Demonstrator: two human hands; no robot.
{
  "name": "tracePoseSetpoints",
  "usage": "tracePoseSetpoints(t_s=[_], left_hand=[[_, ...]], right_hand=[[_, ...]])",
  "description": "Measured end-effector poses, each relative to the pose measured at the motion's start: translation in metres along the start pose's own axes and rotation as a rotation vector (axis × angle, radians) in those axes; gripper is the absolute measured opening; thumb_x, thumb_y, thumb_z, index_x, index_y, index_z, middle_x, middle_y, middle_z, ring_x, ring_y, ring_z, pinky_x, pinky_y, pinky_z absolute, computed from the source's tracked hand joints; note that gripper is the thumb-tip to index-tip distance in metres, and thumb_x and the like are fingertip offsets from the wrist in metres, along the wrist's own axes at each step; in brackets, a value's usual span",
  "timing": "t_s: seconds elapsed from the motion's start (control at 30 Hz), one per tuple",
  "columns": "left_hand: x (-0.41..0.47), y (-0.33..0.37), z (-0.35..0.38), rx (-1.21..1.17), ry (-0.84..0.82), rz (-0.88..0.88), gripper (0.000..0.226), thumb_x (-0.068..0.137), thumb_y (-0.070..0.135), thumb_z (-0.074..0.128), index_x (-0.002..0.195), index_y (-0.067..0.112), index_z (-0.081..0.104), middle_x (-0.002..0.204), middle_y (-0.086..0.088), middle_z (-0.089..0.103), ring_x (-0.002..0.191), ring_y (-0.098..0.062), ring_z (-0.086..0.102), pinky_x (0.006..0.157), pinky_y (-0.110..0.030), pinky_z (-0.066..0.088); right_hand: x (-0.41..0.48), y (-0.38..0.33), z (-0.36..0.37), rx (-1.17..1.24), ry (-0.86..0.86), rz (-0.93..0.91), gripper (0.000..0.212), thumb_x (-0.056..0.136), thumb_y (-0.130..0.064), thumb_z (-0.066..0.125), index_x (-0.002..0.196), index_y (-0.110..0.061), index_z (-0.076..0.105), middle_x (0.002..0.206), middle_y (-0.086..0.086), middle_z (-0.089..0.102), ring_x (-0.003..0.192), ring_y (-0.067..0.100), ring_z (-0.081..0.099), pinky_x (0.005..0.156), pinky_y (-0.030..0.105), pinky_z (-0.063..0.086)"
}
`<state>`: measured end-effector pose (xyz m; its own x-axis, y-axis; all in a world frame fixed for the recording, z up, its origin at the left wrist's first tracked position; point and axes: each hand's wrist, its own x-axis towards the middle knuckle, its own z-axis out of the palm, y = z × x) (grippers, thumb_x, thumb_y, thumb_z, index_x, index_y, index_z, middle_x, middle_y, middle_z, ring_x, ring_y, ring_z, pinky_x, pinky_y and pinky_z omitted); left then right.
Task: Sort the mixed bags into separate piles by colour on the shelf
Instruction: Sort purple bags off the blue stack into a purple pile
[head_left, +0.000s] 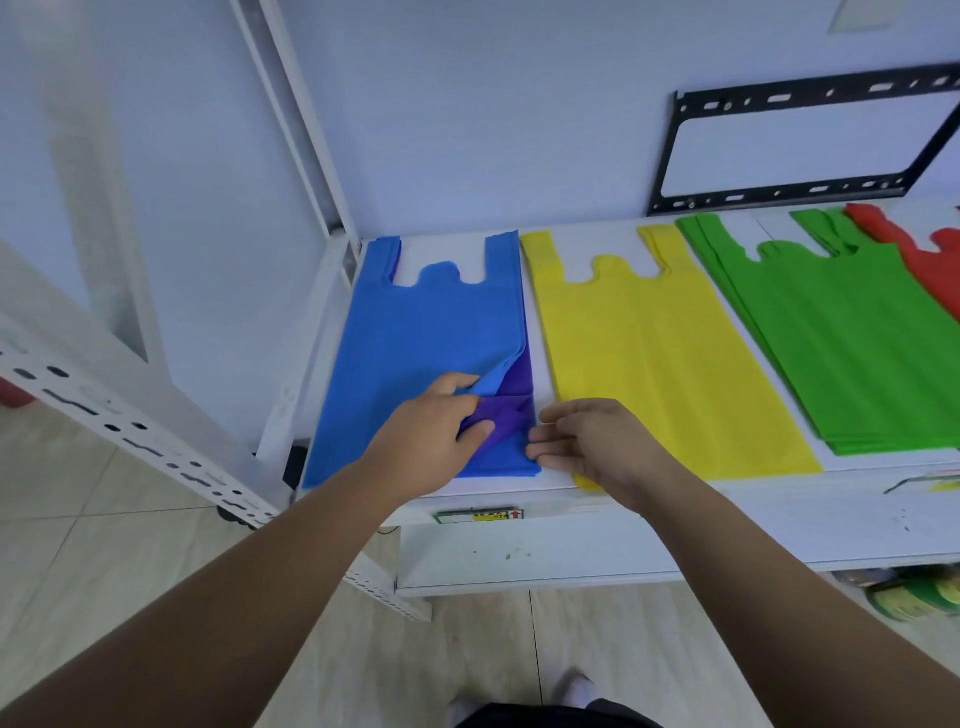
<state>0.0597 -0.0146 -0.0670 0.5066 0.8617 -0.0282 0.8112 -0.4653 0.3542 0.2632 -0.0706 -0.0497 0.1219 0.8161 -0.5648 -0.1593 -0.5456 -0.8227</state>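
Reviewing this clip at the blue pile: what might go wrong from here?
1. The purple bag lies sandwiched in the blue pile. Pulling it by the left hand's grip may drag blue bags askew.
2. The pile's near edge sits at the shelf front, so shifted bags may slide off. The right hand is open at the pile's edge and is not pinning it.

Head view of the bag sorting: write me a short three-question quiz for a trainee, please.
1. True or false: the purple fabric vest bag lies in the yellow fabric bag pile.
2. Which pile sits leftmost on the white metal shelf? A green, B the blue fabric bag pile, C red.
3. Which hand pinches the purple bag?
Key: 1 false, it lies among the blue ones; 2 B; 3 the left hand.
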Motion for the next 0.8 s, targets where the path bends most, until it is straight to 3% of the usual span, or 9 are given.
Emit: tracePoseSetpoints(t_s=[0.2, 0.3, 0.4, 0.47, 0.57, 0.63, 0.73, 0.8], left_hand=[[0.0, -0.004, 0.003, -0.057, 0.014, 0.0, 0.041, 0.102, 0.049, 0.044, 0.108, 0.016, 0.067, 0.147, 0.009, 0.045, 0.107, -0.02, 0.063, 0.089, -0.043, 0.053], [-0.001, -0.003, 0.001, -0.136, 0.02, -0.013, 0.043, 0.1, 0.057, 0.042, 0.105, 0.021, 0.065, 0.132, 0.01, 0.052, 0.103, -0.016, 0.061, 0.089, -0.043, 0.052], [-0.003, -0.004, -0.003, -0.252, 0.041, -0.027, 0.059, 0.095, 0.069, 0.027, 0.097, 0.024, 0.065, 0.113, 0.01, 0.055, 0.097, -0.012, 0.059, 0.089, -0.043, 0.051], [-0.005, -0.005, -0.006, -0.335, 0.037, -0.044, 0.064, 0.098, 0.067, 0.023, 0.107, 0.024, 0.069, 0.113, 0.008, 0.057, 0.1, -0.007, 0.058, 0.093, -0.039, 0.049], [-0.006, -0.006, -0.007, -0.368, 0.04, -0.057, 0.043, 0.104, 0.049, 0.035, 0.118, 0.024, 0.067, 0.117, 0.007, 0.059, 0.107, -0.005, 0.057, 0.099, -0.037, 0.047], [-0.009, -0.007, -0.006, -0.355, 0.021, -0.062, 0.038, 0.1, 0.043, 0.053, 0.136, 0.031, 0.053, 0.137, 0.009, 0.054, 0.124, -0.004, 0.051, 0.107, -0.032, 0.043], [-0.019, -0.007, -0.005, -0.403, -0.082, -0.03, 0.091, 0.089, 0.034, 0.071, 0.153, 0.052, 0.008, 0.158, 0.018, 0.032, 0.139, 0.001, 0.038, 0.111, -0.026, 0.038], [-0.024, -0.011, -0.003, -0.362, -0.108, 0.02, 0.099, 0.089, 0.028, 0.07, 0.152, 0.056, -0.001, 0.161, 0.019, 0.028, 0.143, 0.0, 0.035, 0.112, -0.029, 0.039]], right_hand=[[0.004, 0.0, 0.012, 0.061, -0.136, 0.105, 0.026, 0.101, -0.012, 0.047, 0.113, 0.006, 0.061, 0.097, 0.025, 0.075, 0.088, 0.032, 0.076, 0.077, 0.037, 0.063], [0.008, 0.001, 0.013, 0.118, -0.15, 0.136, 0.03, 0.103, -0.014, 0.042, 0.115, 0.008, 0.058, 0.097, 0.027, 0.075, 0.09, 0.035, 0.076, 0.082, 0.042, 0.062], [0.01, 0.001, 0.014, 0.135, -0.14, 0.15, 0.03, 0.101, -0.011, 0.039, 0.115, 0.008, 0.057, 0.096, 0.028, 0.075, 0.089, 0.036, 0.076, 0.079, 0.042, 0.062], [0.011, 0.003, 0.015, 0.149, -0.131, 0.14, 0.03, 0.1, -0.008, 0.04, 0.116, 0.007, 0.06, 0.098, 0.027, 0.074, 0.088, 0.035, 0.076, 0.074, 0.039, 0.063], [0.015, 0.005, 0.019, 0.168, -0.126, 0.077, 0.03, 0.102, -0.02, 0.047, 0.116, 0.0, 0.064, 0.103, 0.02, 0.076, 0.095, 0.034, 0.074, 0.074, 0.037, 0.062], [0.017, 0.003, 0.023, 0.126, -0.127, 0.051, 0.029, 0.1, -0.027, 0.054, 0.113, -0.004, 0.066, 0.102, 0.016, 0.077, 0.097, 0.032, 0.074, 0.074, 0.038, 0.062], [0.025, -0.001, 0.028, -0.005, -0.104, 0.005, 0.027, 0.091, -0.017, 0.062, 0.11, 0.001, 0.067, 0.102, 0.018, 0.076, 0.09, 0.03, 0.075, 0.073, 0.039, 0.062], [0.031, -0.007, 0.032, -0.126, -0.085, -0.017, 0.025, 0.087, -0.014, 0.062, 0.106, 0.001, 0.067, 0.101, 0.02, 0.075, 0.088, 0.032, 0.075, 0.075, 0.043, 0.063]])
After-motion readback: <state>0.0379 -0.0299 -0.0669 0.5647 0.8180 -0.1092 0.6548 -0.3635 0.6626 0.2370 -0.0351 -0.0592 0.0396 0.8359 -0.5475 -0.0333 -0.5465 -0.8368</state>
